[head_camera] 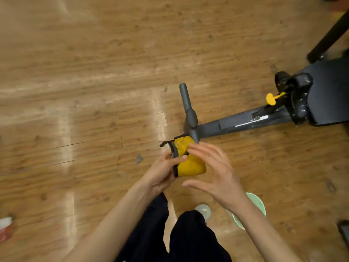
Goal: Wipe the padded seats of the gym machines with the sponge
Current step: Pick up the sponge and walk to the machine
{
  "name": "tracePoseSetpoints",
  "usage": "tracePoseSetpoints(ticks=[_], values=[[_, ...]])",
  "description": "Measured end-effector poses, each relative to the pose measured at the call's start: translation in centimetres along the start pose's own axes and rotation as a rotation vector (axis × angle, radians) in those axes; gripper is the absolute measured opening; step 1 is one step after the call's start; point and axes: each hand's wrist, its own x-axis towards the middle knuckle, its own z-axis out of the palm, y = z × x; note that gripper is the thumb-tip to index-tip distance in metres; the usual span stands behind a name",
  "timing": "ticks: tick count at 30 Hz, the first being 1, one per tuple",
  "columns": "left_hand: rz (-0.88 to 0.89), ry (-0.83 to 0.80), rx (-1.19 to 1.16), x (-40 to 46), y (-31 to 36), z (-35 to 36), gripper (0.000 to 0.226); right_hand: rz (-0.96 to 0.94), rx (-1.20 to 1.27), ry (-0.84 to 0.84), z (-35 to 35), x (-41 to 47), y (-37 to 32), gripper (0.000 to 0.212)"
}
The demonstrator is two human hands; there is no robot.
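The person stands over a wooden floor (94, 82), both bare forearms reaching forward. The left hand (162, 173) grips the yellow sponge (190, 163), thumb laid across its dark scouring edge and fingers curled beneath; a dark strip hangs loose at the sponge's upper left corner. The right hand (217, 171) is spread wide, fingers straight, with its fingertips touching the top face of the sponge and its thumb held apart below. The sponge is held in the air, just in front of the near end of a grey machine frame (226, 125) that lies along the floor. A grey handle bar (186, 99) rises from that frame just beyond the sponge. At the far right sits 1 black padded seat (328, 91), well apart from the sponge, with a yellow adjustment knob (272, 99) beside it. A pale green basin (258, 205) stands on the floor behind the right forearm. Dark trousers (188, 239) and 1 pale shoe (204, 210) show below.
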Motion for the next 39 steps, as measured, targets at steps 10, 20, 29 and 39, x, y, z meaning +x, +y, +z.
tracePoseSetpoints(ticks=[10, 20, 29, 39], values=[[0.001, 0.069, -0.146, 0.4, 9.2, -5.7, 0.034, 0.174, 0.072, -0.099, 2.9, 10.5, -3.5, 0.03], [0.137, 0.057, 0.15, 6.5, 17.0, -5.0, 0.04, 0.566, 0.412, -0.021, 1.6, 22.5, -0.5, 0.028], [0.117, 0.023, 0.429, 12.0, 26.2, -2.9, 0.034, 1.032, 1.335, -0.524, -1.3, 35.0, 2.6, 0.062], [0.196, 0.357, 0.878, 18.2, 37.4, -11.0, 0.035, 0.983, 0.878, -0.586, 3.0, 47.3, 2.4, 0.033]])
